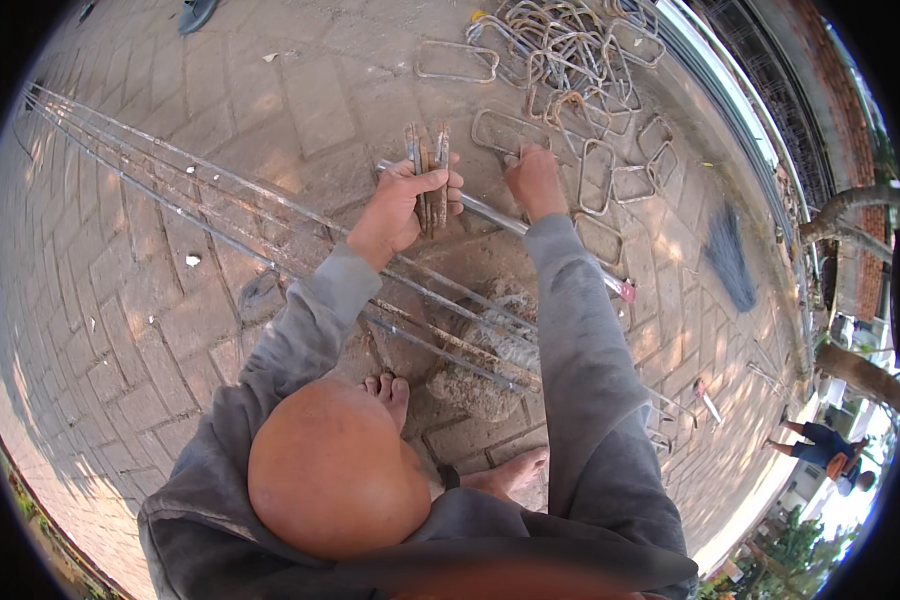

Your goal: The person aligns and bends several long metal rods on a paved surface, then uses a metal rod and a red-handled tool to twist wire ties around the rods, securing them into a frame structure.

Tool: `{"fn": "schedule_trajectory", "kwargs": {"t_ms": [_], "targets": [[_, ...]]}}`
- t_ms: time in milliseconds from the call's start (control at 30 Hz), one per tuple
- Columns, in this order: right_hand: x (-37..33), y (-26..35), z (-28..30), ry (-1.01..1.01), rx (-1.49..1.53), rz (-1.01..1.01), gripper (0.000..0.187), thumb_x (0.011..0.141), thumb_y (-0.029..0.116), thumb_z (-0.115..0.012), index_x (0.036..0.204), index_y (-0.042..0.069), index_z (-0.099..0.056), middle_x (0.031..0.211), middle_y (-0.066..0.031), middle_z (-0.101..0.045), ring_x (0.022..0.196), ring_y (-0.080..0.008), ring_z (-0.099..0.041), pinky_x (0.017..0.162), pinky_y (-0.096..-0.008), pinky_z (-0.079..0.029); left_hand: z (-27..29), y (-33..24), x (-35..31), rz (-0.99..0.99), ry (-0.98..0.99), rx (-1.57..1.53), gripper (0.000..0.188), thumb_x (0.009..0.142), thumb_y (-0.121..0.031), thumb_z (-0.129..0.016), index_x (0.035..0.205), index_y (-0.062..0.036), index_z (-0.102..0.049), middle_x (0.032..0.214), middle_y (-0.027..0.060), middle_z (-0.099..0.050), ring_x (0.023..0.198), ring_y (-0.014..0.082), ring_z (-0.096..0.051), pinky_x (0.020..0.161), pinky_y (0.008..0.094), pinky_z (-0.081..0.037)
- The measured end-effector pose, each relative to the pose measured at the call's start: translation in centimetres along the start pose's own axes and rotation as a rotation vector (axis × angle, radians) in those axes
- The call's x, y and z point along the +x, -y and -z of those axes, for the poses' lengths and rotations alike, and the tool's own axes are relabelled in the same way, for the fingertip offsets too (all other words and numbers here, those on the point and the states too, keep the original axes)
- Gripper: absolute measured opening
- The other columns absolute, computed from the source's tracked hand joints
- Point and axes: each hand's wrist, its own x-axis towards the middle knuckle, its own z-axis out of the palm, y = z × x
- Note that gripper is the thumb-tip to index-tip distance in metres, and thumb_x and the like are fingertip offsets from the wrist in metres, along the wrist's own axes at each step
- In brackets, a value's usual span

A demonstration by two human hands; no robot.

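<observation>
My left hand (395, 208) is closed around a small bundle of rusty rebar stirrups (442, 145), held up edge-on with the thumb across them. To its right, my right hand (536, 185) is reaching down to the paving, its fingers curled at the edge of a rectangular rebar stirrup (508, 117); the fingertips are partly hidden. More loose stirrups (597, 178) lie just right of that hand. Beneath both hands a silver metal pipe (492, 212) with a pinkish-red end runs slantwise.
A tangled heap of stirrups (560, 50) lies at the far right. Long rusty rods (260, 200) cross from far left over a rough stone block (475, 392). Dark thin wire (732, 260) lies bundled at right. Another person (826, 445) is in the distance. A sandal (197, 14) is far left.
</observation>
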Motion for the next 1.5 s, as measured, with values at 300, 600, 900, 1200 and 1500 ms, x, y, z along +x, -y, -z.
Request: {"fn": "schedule_trajectory", "kwargs": {"t_ms": [300,600,900,1200,1500], "targets": [[-1.2,-1.0,9.9,-0.173,0.162,0.214,0.016,0.095,0.019,-0.067,0.096,0.003,-0.069,0.093,-0.0188,-0.070,0.082,-0.0372,-0.068,0.075,-0.0462,-0.052,0.7,-0.4,1.0,0.029,-0.071,-0.039,0.031,0.103,-0.011,-0.062,0.132,-0.0018,-0.061,0.105,0.0100,-0.072,0.092,0.0196,-0.074,0.071,0.0377,-0.065],[-3.9,1.9,18.0,-0.182,0.483,0.394,0.010,0.093,0.010,-0.070,0.093,0.000,-0.067,0.081,-0.0168,-0.062,0.069,-0.0310,-0.057,0.067,-0.0391,-0.046,1.3,-0.2,1.5,0.016,-0.016,-0.125,0.032,0.103,-0.011,-0.061,0.133,-0.0011,-0.060,0.110,0.0123,-0.072,0.094,0.0202,-0.075,0.069,0.0342,-0.066],[-5.4,5.4,12.1,-0.128,0.469,0.132,0.022,0.093,0.017,-0.067,0.088,-0.004,-0.067,0.073,-0.0220,-0.064,0.068,-0.0392,-0.062,0.065,-0.0465,-0.047,-0.4,-1.0,0.7,0.037,-0.022,-0.058,0.038,0.103,-0.008,-0.057,0.140,0.0025,-0.051,0.133,0.0220,-0.064,0.120,0.0309,-0.067,0.087,0.0497,-0.065],[-4.7,7.7,11.9,-0.042,0.543,0.090,0.024,0.094,0.018,-0.066,0.085,-0.005,-0.066,0.073,-0.0235,-0.062,0.068,-0.0379,-0.061,0.065,-0.0458,-0.046,0.0,-1.4,0.7,0.013,0.003,-0.116,0.046,0.103,-0.007,-0.055,0.145,0.0073,-0.042,0.144,0.0275,-0.055,0.135,0.0355,-0.056,0.088,0.0541,-0.065],[-4.7,7.4,12.4,-0.025,0.478,0.109,0.022,0.093,0.017,-0.063,0.088,-0.004,-0.067,0.080,-0.0254,-0.065,0.075,-0.0445,-0.064,0.067,-0.0485,-0.048,-0.2,-1.5,0.5,0.026,0.052,-0.115,0.049,0.104,-0.007,-0.053,0.147,0.0089,-0.038,0.148,0.0273,-0.052,0.139,0.0343,-0.053,0.084,0.0463,-0.068]]}}
